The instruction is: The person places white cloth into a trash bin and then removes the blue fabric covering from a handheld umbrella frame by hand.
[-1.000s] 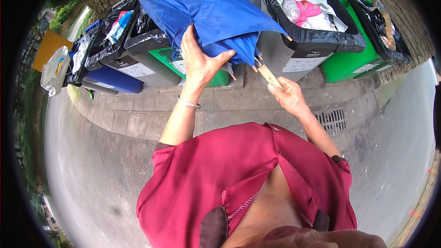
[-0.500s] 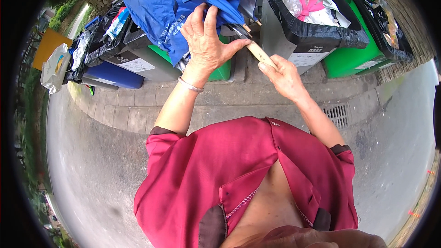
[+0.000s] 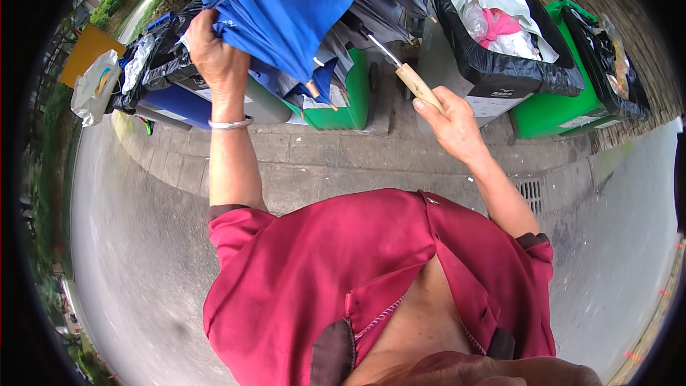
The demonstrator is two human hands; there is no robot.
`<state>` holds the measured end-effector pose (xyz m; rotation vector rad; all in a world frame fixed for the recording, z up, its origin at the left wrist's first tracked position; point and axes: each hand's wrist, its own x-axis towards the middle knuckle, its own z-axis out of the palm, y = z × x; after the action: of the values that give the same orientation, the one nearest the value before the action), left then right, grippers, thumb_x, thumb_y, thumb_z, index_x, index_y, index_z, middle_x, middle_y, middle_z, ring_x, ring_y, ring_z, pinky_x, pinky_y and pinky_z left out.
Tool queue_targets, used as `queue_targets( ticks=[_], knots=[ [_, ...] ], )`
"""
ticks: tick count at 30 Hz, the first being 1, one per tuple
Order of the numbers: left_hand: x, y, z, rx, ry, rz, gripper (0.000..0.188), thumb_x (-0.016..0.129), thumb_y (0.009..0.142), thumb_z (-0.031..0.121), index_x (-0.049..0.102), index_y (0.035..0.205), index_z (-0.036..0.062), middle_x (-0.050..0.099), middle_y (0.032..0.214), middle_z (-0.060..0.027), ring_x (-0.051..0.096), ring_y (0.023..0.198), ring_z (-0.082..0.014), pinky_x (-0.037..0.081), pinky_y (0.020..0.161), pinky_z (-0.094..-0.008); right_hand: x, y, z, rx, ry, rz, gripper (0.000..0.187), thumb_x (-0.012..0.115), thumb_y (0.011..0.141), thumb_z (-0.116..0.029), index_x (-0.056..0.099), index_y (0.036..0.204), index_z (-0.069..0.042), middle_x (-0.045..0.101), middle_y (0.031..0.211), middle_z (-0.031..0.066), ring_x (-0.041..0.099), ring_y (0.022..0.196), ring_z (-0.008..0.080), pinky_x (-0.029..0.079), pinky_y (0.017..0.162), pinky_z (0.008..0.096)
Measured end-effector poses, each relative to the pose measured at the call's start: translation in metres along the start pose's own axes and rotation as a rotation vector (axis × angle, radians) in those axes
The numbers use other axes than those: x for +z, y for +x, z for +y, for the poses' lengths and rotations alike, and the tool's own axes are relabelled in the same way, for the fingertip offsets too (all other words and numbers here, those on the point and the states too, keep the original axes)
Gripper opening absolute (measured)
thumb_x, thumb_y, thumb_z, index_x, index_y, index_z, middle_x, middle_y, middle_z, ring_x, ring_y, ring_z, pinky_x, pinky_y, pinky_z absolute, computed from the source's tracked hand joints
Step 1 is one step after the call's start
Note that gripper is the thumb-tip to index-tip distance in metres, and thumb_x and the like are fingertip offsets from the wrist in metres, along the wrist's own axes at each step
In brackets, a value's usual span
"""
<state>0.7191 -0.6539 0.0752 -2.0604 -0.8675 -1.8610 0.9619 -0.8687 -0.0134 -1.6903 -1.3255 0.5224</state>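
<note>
A blue umbrella (image 3: pixel 275 11) with a loose, half-folded canopy spreads over the bins at the top. Its pale wooden handle (image 3: pixel 419 88) points down toward me, and a short length of metal shaft shows above it. My right hand (image 3: pixel 454 123) is closed round the lower end of this handle. At the canopy's left edge, my left hand (image 3: pixel 218 61) grips the blue fabric, its fingertips partly hidden. Wooden-tipped ribs poke out of the drooping cloth near the middle. The grey underside of the canopy shows right of the shaft.
Behind the umbrella stands a row of bins: a blue bin (image 3: pixel 175 109) at left, a green bin (image 3: pixel 343 111) under the canopy, a lined grey bin (image 3: pixel 493 71) full of bags, and a green bin (image 3: pixel 554 111) at right. A drain grate (image 3: pixel 530 195) lies in the paving.
My left hand has moved left and away from the handle, to the canopy's edge. The canopy has spread and shifted, baring the metal shaft. My right hand still holds the handle, slightly lower.
</note>
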Motion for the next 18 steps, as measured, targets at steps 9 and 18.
queue_targets(
  ticks=[9, 18],
  knots=[
    [-0.06, 0.079, -0.03, -0.105, -0.155, 0.114, 0.017, 0.063, 0.079, 0.01, 0.064, 0.093, 0.0015, 0.065, 0.081, -0.0047, 0.057, 0.073, -0.0078, 0.046, 0.07, -0.0209, -0.006, 0.027, -0.026, 0.083, 0.235, -0.153, 0.031, 0.059, 0.084, -0.028, 0.05, 0.07, -0.003, 0.045, 0.052, -0.0004, 0.04, 0.044, 0.0066, 0.032, 0.04, 0.0266],
    [-0.085, 0.121, -0.007, 0.106, 0.141, -0.02, 0.028, 0.058, 0.084, 0.011, 0.058, 0.111, 0.0057, 0.064, 0.097, -0.0086, 0.06, 0.089, -0.016, 0.044, 0.082, -0.0246, -0.01, 0.053, -0.055, 0.092, 0.305, -0.265, 0.024, 0.055, 0.087, -0.026, 0.052, 0.078, -0.004, 0.046, 0.055, -0.0025, 0.038, 0.038, 0.0035, 0.029, 0.034, 0.0193]
  ],
)
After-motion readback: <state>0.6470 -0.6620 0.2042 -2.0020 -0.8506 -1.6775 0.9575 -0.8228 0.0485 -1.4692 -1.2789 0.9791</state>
